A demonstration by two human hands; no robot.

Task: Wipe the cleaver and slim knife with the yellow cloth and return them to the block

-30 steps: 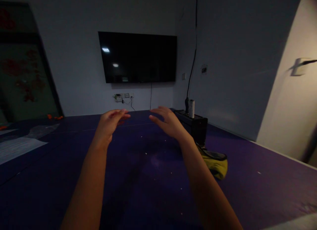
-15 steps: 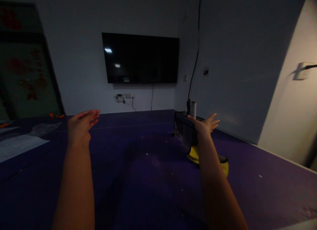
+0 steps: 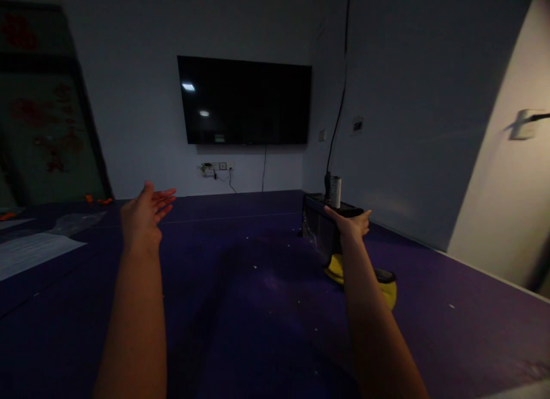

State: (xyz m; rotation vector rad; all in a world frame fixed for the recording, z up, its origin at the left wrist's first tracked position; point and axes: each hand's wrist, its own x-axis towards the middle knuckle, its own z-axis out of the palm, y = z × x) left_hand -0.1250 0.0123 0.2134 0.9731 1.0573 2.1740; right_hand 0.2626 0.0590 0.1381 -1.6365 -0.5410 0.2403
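Observation:
Both my arms reach forward over a dark purple floor (image 3: pixel 258 307) in a dim room. My left hand (image 3: pixel 144 215) hangs in the air with its palm turned inward and fingers apart, holding nothing. My right hand (image 3: pixel 350 224) is spread too and empty, in front of a black box (image 3: pixel 322 224) near the right wall. A yellow and black bag (image 3: pixel 382 284) lies on the floor just behind my right forearm.
A black TV (image 3: pixel 244 101) hangs on the far wall above wall sockets (image 3: pixel 215 168). A white cylinder (image 3: pixel 335 191) with a cable stands on the black box. Pale sheets (image 3: pixel 30 250) lie on the floor at left. A dark glass door (image 3: pixel 43 118) is at far left.
My hands were close together in front of me and have swung wide apart. Since half a second ago the right hand's fingers have drawn in a little.

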